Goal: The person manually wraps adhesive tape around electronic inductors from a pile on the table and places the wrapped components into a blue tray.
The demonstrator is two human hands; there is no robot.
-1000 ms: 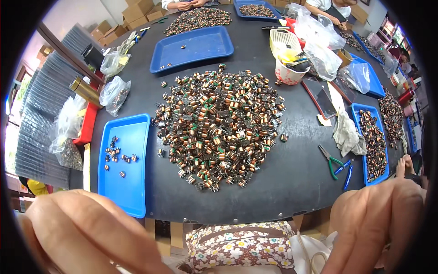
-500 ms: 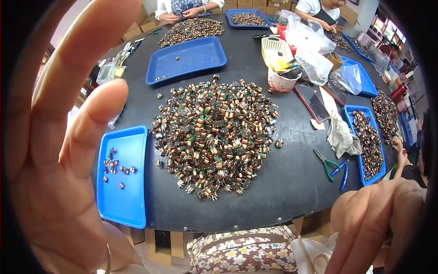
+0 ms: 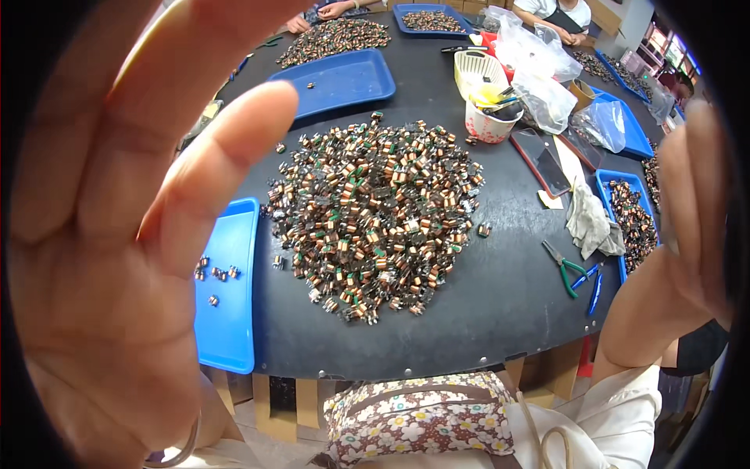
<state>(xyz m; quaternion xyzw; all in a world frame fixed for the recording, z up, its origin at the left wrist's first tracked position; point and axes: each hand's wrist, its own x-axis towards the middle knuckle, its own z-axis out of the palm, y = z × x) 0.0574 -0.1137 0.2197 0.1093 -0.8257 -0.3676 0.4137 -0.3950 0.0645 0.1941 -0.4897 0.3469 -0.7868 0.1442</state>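
My left hand is raised close to the view on the left, palm showing and fingers spread, with nothing in it. It covers part of the light blue tray, where a few small copper-wound coils lie. My right hand is up at the right rim, its fingers stretched upward and partly lost in the dark edge; I see nothing held. Between the hands, on the black table, sits a large heap of copper-wound coils with dark bases and metal pins. Neither hand touches the heap.
Green-handled pliers and blue tweezers lie right of the heap, near a grey cloth and a phone. A coil-filled tray stands beyond. Baskets, plastic bags and a dark blue tray are farther back. Other people sit across.
My left hand has shifted right, covering more of the light blue tray. My right hand has risen from the lower right, its fingers now pointing up. The whole view has tilted slightly.
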